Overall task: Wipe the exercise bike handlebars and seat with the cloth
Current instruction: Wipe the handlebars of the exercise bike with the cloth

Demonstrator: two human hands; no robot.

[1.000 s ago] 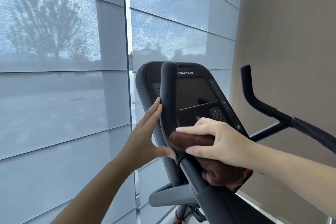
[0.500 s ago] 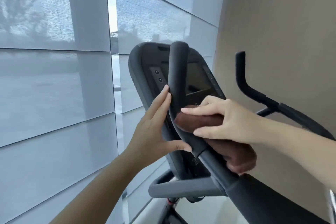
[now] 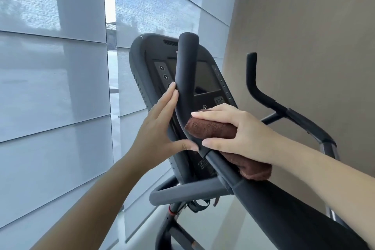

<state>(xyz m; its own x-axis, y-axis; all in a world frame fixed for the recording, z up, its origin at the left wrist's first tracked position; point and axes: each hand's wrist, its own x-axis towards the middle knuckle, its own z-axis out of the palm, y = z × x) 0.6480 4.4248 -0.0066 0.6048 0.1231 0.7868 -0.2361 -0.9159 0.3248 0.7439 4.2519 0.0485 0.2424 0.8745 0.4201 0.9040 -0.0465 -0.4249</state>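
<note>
Head view: your right hand [image 3: 243, 134] grips a brown, nubby terry cloth [image 3: 211, 128] against the smooth matte-black handlebar [image 3: 186, 71], right at its bend in mid-frame. Its fingers lie over the rolled cloth, and the loose end bunches behind the bar. Your left hand [image 3: 156, 132] is flat and wide, with straight fingers along the bar's left side and the thumb under the bend. The rounded dark console [image 3: 205, 79] sits behind. A second curved bar [image 3: 261, 95] rises at right.
</note>
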